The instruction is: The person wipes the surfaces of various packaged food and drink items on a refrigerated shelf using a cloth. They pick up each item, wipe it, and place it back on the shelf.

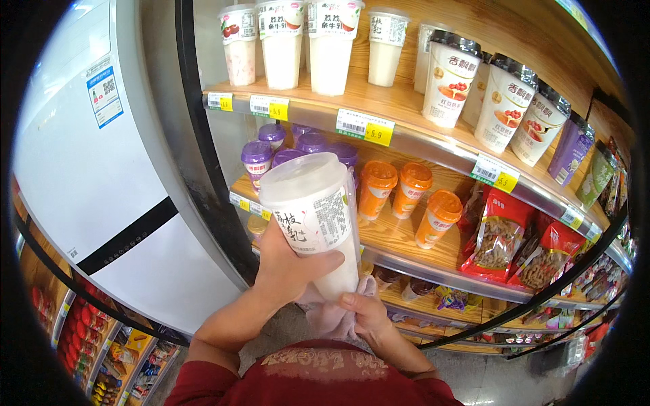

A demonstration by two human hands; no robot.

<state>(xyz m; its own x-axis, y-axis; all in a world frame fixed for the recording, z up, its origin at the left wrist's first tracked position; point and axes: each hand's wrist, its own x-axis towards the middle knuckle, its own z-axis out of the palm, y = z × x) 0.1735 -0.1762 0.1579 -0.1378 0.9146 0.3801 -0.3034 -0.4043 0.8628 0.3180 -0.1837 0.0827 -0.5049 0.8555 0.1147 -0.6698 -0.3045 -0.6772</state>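
A large translucent plastic drink cup (324,228) with a clear lid and a printed label is tilted in front of my chest. My left hand (287,266) grips its side, thumb across the lower front. Below it, my right hand (369,315) pinches a pale pinkish cloth (325,315) against the cup's bottom end. The cloth hangs down between my hands, and part of the cup's base is hidden by it. White cups with similar labels, such as the tall milk drink cup (330,61), stand on the upper wooden shelf (355,101).
Purple-lidded cups (256,157) and orange-lidded cups (378,190) stand on the shelf below. Red snack bags (497,233) lie to their right. White milk-tea cups (452,78) line the upper shelf. A white refrigerator (101,167) stands at left, beside the shelf's black post (203,116).
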